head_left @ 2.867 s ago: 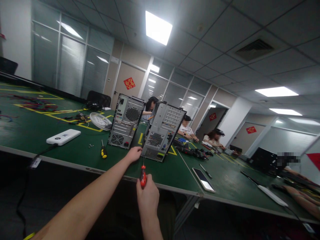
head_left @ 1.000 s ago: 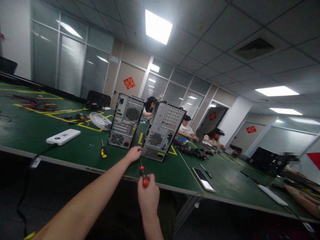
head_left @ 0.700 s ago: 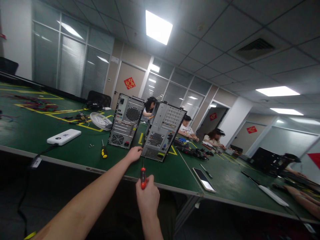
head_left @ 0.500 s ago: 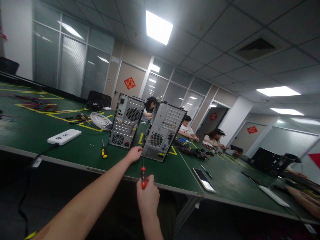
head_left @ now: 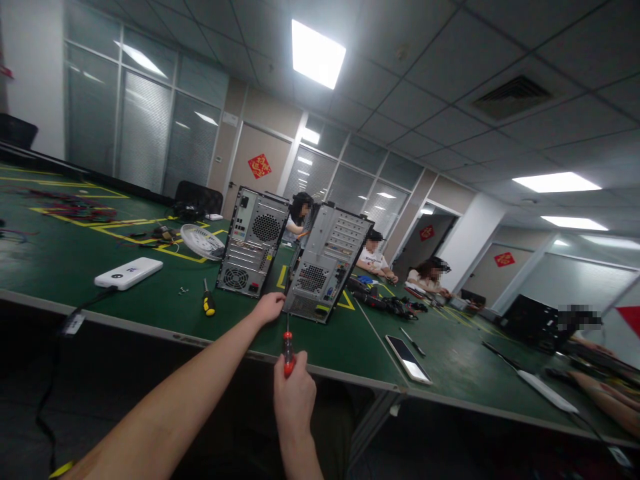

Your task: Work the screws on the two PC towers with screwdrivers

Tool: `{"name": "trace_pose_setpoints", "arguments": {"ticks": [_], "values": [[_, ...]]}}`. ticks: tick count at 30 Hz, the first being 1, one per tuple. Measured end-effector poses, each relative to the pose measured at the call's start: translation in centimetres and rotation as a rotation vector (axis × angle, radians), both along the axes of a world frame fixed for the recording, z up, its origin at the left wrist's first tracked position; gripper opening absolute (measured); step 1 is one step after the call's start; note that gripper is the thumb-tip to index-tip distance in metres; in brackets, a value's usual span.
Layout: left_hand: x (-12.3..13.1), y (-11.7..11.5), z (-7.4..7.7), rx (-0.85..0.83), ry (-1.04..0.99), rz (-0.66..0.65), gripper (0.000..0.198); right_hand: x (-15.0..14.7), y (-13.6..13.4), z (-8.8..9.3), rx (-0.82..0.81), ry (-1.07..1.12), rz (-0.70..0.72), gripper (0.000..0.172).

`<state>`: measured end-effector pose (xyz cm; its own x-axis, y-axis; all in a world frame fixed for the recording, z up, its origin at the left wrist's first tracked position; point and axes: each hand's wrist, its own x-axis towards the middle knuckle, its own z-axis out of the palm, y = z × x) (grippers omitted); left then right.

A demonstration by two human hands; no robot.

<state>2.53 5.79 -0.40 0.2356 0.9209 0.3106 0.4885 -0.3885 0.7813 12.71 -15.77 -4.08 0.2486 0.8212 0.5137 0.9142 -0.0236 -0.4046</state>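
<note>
A computer case [head_left: 327,260] stands upright on the green table, its rear panel facing me. My right hand [head_left: 295,390] is wrapped round a red-and-dark screwdriver [head_left: 288,350]. The shaft points away from me, its tip by the case's lower left corner. At that same corner is my left hand [head_left: 270,307], fingers curled together against the case; what they pinch, if anything, is hidden. A second computer case [head_left: 250,243] stands just left of the first. Left of it lies a yellow-and-black screwdriver [head_left: 208,301], near several small screws [head_left: 183,291].
A white power bank [head_left: 129,273] with a cable lies at the left, and a white round fan-like part [head_left: 201,241] behind. At the right are a phone [head_left: 408,360], a pen-like tool [head_left: 413,343] and black cables [head_left: 393,305]. Other people sit around the table.
The screwdriver and my right hand have shifted very slightly; the driver's handle sits a little nearer the case's corner line. My left hand and both cases stay where they were.
</note>
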Motion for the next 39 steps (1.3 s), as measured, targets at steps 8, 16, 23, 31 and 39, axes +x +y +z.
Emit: {"name": "trace_pose_setpoints", "arguments": {"ticks": [8, 16, 23, 31, 39], "values": [[0.0, -0.4, 0.3, 0.005, -0.002, 0.002, 0.034, 0.1, 0.3, -0.1, 0.034, 0.014, 0.003, 0.014], [0.0, -0.1, 0.1, 0.029, 0.017, -0.002, 0.034, 0.3, 0.4, 0.0, 0.012, -0.007, -0.006, 0.014], [0.0, -0.5, 0.4, 0.019, 0.020, 0.007, 0.035, 0.2, 0.1, 1.0, -0.024, -0.015, -0.011, 0.011], [-0.1, -0.5, 0.4, 0.014, 0.011, -0.004, 0.035, -0.2, -0.1, 2.7, -0.126, -0.010, -0.037, 0.009], [0.2, -0.1, 0.1, 0.018, 0.004, 0.013, 0.034, 0.3, 1.2, 3.7, -0.198, -0.157, -0.041, 0.011]]}}
